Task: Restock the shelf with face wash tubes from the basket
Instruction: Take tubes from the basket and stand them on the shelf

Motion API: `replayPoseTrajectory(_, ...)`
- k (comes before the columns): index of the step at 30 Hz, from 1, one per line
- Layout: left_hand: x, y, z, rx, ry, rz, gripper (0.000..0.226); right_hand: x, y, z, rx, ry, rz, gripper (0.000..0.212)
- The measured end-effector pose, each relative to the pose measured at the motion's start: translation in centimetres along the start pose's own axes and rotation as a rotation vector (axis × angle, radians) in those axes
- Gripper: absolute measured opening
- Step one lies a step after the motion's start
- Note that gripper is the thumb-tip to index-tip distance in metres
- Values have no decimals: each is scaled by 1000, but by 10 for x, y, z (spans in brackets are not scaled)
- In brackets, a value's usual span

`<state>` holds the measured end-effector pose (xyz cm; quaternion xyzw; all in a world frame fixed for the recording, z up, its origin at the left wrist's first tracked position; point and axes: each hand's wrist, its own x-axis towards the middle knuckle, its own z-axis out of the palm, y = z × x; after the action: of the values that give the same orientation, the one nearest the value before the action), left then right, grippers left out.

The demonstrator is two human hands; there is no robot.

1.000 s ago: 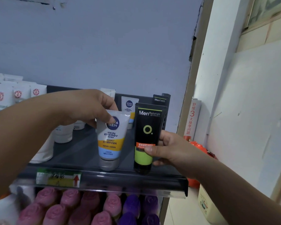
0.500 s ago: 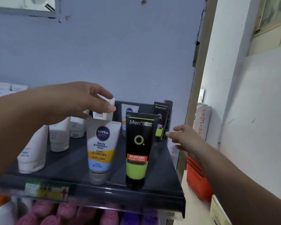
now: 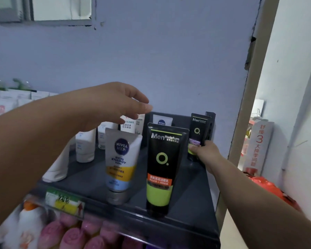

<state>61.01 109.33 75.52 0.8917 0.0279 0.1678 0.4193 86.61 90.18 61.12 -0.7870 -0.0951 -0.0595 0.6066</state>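
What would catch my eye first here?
Two tubes stand at the front of the dark shelf: a tall black tube with a green band and, on its left, a white tube. At the back right, the right hand grips a small black tube, while the left hand hovers open above the white one.

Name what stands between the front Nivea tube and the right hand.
Head view: the large black Mentholatum tube stands between the front Nivea tube and the right hand gripping the small black tube.
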Motion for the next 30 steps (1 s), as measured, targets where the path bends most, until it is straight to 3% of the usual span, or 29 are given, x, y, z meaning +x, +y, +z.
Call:
replayPoseTrajectory(4, -1, -7, 2, 15, -10, -28, 23, -8, 2, -3, -20, -35, -16, 40)
replayPoseTrajectory(8, -2, -21, 3, 17, 12, -46, 23, -63, -10, -22, -34, -201, -94, 23)
replayPoseTrajectory(14, -11, -39, 2, -323, 121, -82, 48, -153, -27, -51, -104, -434, -127, 27)
replayPoseTrajectory(18, -30, -65, 15, -482, -64, -23, 66, -189, -34, -56, -106, -436, -110, 30)
replayPoseTrajectory(21, -38, -90, 21, -577, -160, -5, 98, -206, -37, -56, -98, -417, -99, 44)
replayPoseTrajectory(25, -45, -111, 32, -580, -228, -16, 75, -225, -40, -55, -109, -355, -114, 40)
replayPoseTrajectory(30, -46, -123, 35, -403, -294, 81, 46, -234, -45, -49, -105, -290, -69, 27)
